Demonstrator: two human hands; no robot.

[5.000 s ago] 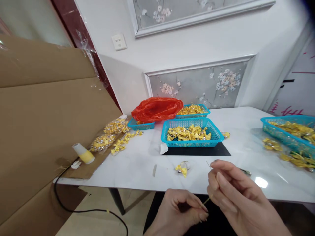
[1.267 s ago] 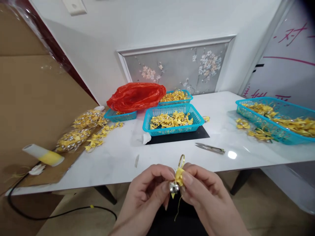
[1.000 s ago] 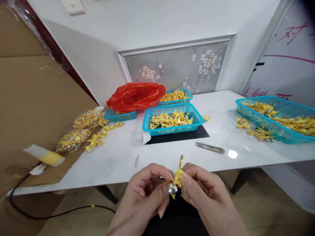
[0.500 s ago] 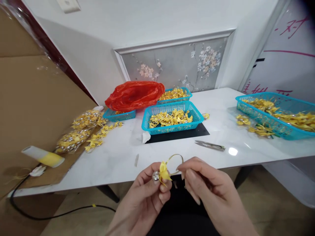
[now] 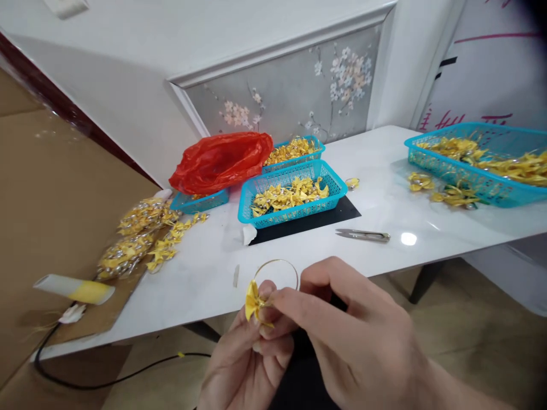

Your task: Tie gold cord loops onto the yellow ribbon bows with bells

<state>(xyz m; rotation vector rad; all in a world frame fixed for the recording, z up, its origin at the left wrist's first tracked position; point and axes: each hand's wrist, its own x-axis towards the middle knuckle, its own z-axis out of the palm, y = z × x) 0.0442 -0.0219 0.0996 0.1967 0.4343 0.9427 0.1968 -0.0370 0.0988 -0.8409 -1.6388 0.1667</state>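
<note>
My left hand (image 5: pixel 256 359) is closed around a small yellow ribbon bow (image 5: pixel 252 300), held over the table's front edge. From the bow a thin yellow ribbon loop (image 5: pixel 277 261) arches up and over toward my right hand (image 5: pixel 354 324). That hand's fingertips are pressed together at the bow's knot, beside the left thumb and fingers, pinching the ribbon there. The right thumb is mostly hidden. The silver ball on the bow is out of sight behind the fingers. Beyond the hands, thread snips (image 5: pixel 363 235) lie on the white table (image 5: pixel 205 290).
A blue basket (image 5: pixel 290 217) of yellow bows stands on a black mat (image 5: pixel 307 222). Behind are another filled basket (image 5: pixel 318 149) and a red plastic bag (image 5: pixel 217 162). At right sits a larger blue basket (image 5: pixel 461 175); bagged bows (image 5: pixel 128 250) and a cardboard box (image 5: pixel 55 188) are at left.
My right hand has moved left, from pulling the ribbon loop's far side to the bow's knot. The bow has turned and shifted left, so its silver ball no longer shows. The camera view has tilted.
</note>
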